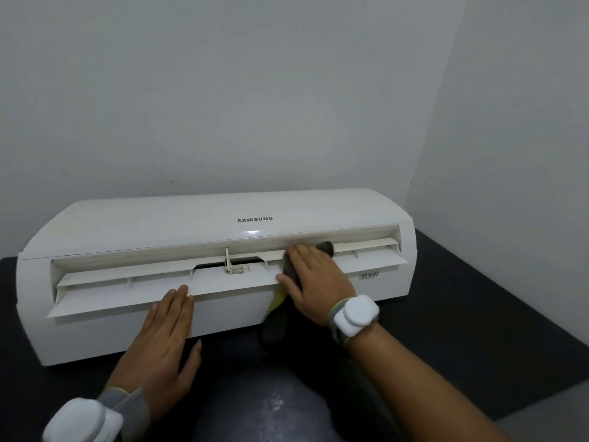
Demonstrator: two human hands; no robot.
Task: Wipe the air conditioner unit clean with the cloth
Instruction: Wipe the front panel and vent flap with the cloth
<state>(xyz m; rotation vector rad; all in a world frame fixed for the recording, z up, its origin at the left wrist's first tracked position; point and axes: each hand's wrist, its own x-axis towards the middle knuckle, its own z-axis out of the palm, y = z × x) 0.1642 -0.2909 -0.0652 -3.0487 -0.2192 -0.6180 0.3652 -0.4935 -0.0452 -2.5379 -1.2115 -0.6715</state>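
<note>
A white Samsung air conditioner unit [153,224] lies on a black table, its long front flap [121,295] swung open. My right hand [314,279] presses a dark grey cloth with a yellow edge [275,327] against the louvre slot, right of the unit's centre. Part of the cloth shows past my fingertips; the rest hangs below my palm. My left hand [161,339] lies flat, fingers together, on the lower front panel, its fingertips touching the flap's edge. It holds nothing.
The black table [478,330] runs to a corner of grey walls [510,122] at the right. A barcode sticker [368,275] sits on the unit's lower right. White sensor bands are strapped on both wrists. My dark clothing fills the bottom centre.
</note>
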